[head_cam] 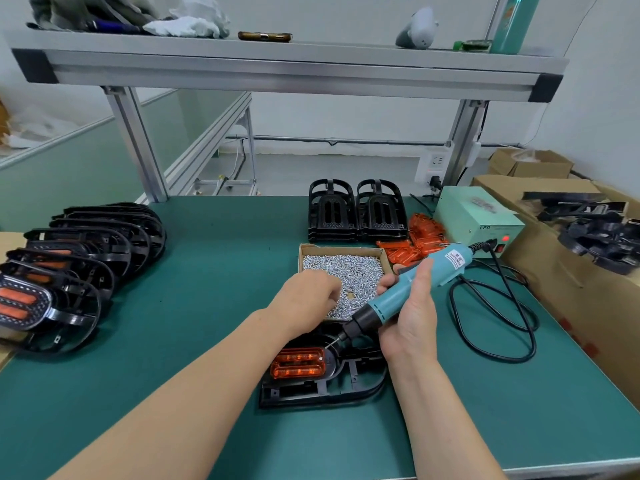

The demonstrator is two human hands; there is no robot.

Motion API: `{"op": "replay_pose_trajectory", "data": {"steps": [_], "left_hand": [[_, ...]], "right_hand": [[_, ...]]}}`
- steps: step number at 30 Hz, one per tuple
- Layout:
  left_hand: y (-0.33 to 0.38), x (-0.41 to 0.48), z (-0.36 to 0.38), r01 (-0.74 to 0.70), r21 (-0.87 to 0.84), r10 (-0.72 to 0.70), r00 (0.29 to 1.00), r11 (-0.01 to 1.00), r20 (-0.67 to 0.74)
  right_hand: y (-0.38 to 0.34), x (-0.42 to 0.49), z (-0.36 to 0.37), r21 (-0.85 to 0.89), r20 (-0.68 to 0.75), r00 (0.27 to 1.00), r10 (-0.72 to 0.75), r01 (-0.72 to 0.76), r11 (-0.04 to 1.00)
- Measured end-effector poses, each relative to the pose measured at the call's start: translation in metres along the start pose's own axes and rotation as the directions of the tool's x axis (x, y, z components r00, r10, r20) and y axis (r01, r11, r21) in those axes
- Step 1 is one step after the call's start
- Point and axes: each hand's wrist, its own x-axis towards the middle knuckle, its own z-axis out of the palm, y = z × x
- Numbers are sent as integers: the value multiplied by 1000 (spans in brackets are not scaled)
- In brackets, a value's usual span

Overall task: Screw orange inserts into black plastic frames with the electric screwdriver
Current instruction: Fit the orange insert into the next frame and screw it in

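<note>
The right hand is wrapped around the teal electric screwdriver, which it holds at a slant with the black nose low and to the left. The bit tip is just at the right edge of the orange insert, though whether it touches cannot be told. That insert sits in a black plastic frame lying flat on the green worktop, near its front edge. The left hand reaches into the shallow cardboard box of silver screws just behind the frame, with its fingers curled down among them. Whether it pinches a screw cannot be told. Behind the box stand 2 stacks of empty black frames, and loose orange inserts are heaped to their right. Beside the heap is a pale green power unit. The screwdriver's black cable loops across the worktop. At the far left lies an overlapping row of frames fitted with inserts.
</note>
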Motion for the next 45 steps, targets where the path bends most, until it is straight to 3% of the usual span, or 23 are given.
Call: {"op": "replay_pose_trajectory", "data": {"steps": [11, 23, 32, 45], "left_hand": [[1, -2, 4, 73, -119, -81, 994, 990, -71], [10, -60, -9, 54, -589, -237, 942, 806, -239], [7, -103, 3, 159, -722, -397, 901, 674, -172], [11, -126, 1, 181, -799, -427, 898, 573, -103]], "right_hand": [[0, -1, 0, -35, -11, 1000, -19, 18, 999], [-9, -4, 8, 6, -33, 999, 27, -27, 1000], [-6, -15, 23, 24, -42, 997, 61, -60, 998], [2, -22, 37, 39, -69, 996, 47, -44, 998]]}}
